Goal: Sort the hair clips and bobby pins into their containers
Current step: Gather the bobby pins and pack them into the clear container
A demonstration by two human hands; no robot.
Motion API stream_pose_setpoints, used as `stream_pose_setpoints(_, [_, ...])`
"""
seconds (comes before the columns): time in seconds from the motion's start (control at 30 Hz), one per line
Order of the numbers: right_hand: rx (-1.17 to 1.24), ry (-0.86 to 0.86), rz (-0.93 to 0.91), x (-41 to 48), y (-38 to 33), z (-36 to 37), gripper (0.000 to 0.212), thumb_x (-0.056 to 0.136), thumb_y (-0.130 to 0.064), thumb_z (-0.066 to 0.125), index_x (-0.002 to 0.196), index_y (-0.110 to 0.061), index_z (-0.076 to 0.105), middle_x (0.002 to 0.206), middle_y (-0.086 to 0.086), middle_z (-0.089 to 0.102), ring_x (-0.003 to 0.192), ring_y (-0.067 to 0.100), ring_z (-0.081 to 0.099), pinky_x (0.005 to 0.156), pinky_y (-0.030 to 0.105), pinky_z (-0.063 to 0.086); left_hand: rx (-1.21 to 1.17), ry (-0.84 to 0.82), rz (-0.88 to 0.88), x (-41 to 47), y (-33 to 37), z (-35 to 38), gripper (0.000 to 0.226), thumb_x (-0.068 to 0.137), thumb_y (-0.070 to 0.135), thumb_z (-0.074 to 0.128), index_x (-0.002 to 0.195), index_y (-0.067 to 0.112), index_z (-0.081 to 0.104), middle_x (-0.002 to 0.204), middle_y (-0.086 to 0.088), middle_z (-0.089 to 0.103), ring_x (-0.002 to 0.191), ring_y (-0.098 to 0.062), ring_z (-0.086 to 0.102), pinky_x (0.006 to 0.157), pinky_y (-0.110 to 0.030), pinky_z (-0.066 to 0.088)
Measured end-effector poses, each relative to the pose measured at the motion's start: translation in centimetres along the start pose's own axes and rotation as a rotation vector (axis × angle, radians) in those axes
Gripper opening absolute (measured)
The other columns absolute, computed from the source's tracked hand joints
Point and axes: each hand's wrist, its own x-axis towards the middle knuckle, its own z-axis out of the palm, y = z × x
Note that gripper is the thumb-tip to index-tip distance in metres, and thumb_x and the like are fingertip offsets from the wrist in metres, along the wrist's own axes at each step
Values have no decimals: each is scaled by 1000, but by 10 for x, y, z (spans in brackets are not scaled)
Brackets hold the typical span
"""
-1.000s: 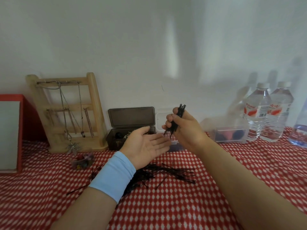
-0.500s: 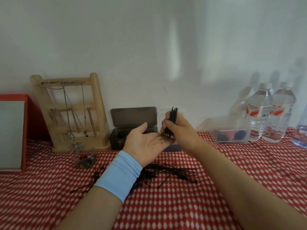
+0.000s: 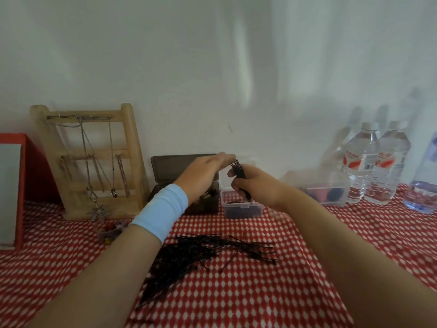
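My right hand [image 3: 256,185] grips an upright bundle of black bobby pins [image 3: 239,170] just above a small clear box [image 3: 241,208] with dark pins in it. My left hand [image 3: 205,172], fingers straight and palm down, lies flat against the top ends of that bundle. A large loose pile of bobby pins [image 3: 201,254] lies on the red checked cloth in front of me. A dark smoky box [image 3: 203,204] with its lid up stands behind my left wrist, partly hidden.
A wooden jewellery rack [image 3: 94,162] with chains leans on the wall at the left, a red box [image 3: 26,166] beside it. A clear container [image 3: 328,192] with red and blue items and several water bottles [image 3: 376,162] stand at the right. A small cup of beads [image 3: 111,230] sits near my left forearm.
My left hand turned from palm up beneath the bundle to palm down on top of it. My right hand moved with the pins toward the clear box.
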Motion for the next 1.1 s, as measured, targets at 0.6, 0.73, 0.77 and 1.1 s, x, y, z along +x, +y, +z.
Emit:
stream_pose_setpoints(0.6, [-781,-186,60,40,15,-36,36,96,-18,63,132,-18,66,128,-4,69,115,11,62,102,25,42,705,-233,-23,17,-54,16,43,102,41,40,142,30,49,145,1,51,131,-20,48,109,-33,36])
stream_pose_setpoints(0.73, [-847,-225,71,28,28,-30,33,98,-13,54,122,-26,73,118,-4,71,103,16,64,95,29,46,878,-334,65,22,-60,30,47,93,50,40,138,39,50,139,2,56,125,-23,52,109,-43,38])
stream_pose_setpoints(0.77, [-871,-247,74,26,31,-28,35,98,-12,52,120,-28,74,113,-3,72,98,17,64,90,29,47,943,-345,87,24,-62,31,51,92,50,40,141,40,45,144,3,52,129,-22,49,113,-43,34])
stream_pose_setpoints(1.1, [-858,-37,41,19,29,-32,19,93,-28,64,101,-31,81,103,-7,76,93,16,67,90,32,54,1056,-320,156,29,-65,45,55,97,50,40,150,38,32,156,11,36,144,-17,29,120,-44,17])
